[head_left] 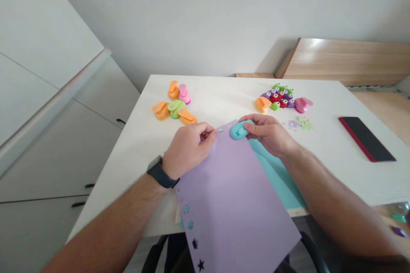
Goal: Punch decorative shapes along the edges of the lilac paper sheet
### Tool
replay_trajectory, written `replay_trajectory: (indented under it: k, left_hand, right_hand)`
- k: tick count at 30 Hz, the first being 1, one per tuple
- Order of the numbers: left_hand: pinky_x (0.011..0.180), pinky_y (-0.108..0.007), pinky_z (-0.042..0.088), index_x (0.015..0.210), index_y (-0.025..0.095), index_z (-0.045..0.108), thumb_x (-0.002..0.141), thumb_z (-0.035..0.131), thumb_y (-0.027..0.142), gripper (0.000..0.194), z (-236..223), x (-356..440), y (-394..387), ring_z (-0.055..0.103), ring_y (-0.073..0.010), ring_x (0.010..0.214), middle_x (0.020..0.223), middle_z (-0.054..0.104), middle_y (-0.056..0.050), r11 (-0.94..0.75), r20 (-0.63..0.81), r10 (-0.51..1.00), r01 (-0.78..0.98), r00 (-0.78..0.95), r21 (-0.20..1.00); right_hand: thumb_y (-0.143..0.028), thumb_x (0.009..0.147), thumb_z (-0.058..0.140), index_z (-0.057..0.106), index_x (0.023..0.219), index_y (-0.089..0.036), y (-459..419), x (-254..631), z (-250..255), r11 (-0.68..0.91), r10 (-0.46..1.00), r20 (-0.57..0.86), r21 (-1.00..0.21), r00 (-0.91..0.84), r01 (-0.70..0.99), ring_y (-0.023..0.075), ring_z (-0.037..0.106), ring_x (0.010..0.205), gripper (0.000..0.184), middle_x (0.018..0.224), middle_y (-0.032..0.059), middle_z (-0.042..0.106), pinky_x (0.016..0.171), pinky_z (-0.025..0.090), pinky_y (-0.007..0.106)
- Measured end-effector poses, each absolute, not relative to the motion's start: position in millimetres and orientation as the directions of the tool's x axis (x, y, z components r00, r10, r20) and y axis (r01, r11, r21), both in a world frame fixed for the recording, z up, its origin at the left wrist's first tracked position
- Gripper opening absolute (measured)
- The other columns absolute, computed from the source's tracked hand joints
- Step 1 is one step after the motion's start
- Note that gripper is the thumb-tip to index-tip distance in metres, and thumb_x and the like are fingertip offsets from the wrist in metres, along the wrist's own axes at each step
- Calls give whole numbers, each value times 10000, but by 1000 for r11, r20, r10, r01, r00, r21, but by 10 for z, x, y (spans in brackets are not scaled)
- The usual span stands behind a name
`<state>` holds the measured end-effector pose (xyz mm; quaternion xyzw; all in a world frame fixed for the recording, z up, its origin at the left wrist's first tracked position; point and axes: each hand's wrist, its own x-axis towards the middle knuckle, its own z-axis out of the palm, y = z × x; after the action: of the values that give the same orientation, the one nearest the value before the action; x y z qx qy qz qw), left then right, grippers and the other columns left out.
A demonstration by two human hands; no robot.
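Note:
My left hand [188, 149] pinches the top edge of a lilac paper sheet [230, 204], near its corner. My right hand [267, 134] grips a teal craft punch [238, 130], which sits over the same edge. Small shapes, including a star, are cut along the sheet's left edge, with teal showing through some of them. A teal paper sheet [275, 175] lies partly under the lilac one. A black watch [162, 172] is on my left wrist.
The white table [221, 98] holds a group of orange, green and pink craft punches [174, 102] and a cluster of smaller multicoloured punches [277, 99]. Paper scraps [304, 123] lie to the right, beyond them a black and red phone-like case [367, 138]. White cabinets stand left.

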<state>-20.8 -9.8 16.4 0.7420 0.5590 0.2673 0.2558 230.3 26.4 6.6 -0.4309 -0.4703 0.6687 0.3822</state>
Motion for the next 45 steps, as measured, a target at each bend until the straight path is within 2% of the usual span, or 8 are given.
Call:
replay_trajectory:
  k: [13, 27, 45]
  left_hand:
    - [679, -279, 481, 923, 224, 741, 968, 550, 428, 283, 164, -208, -100, 698, -179, 782, 884, 785, -18, -232, 97, 968, 685, 230, 691]
    - [677, -276, 487, 921, 219, 734, 970, 539, 435, 296, 163, -227, -95, 701, -183, 779, 881, 785, -25, -237, 122, 969, 677, 214, 696]
    - [706, -287, 482, 938, 228, 741, 971, 564, 428, 269, 173, -228, -100, 701, -170, 783, 872, 772, -1, -218, 97, 972, 675, 212, 705]
  right_hand:
    - [-334, 799, 814, 706, 1096, -197, 223, 2310, 109, -241, 902, -198, -968, -384, -67, 198, 654, 853, 345, 965, 41, 728, 800, 471, 345]
    - [-348, 802, 798, 726, 1012, -185, 280, 2402, 161, -239, 939, -184, -957, -292, -166, 246, 686, 891, 275, 945, 80, 743, 807, 523, 400]
    - [-391, 836, 751, 750, 928, -209, 295, 2416, 177, -190, 964, -146, -963, -222, -193, 226, 649, 826, 203, 910, 59, 717, 764, 529, 385]
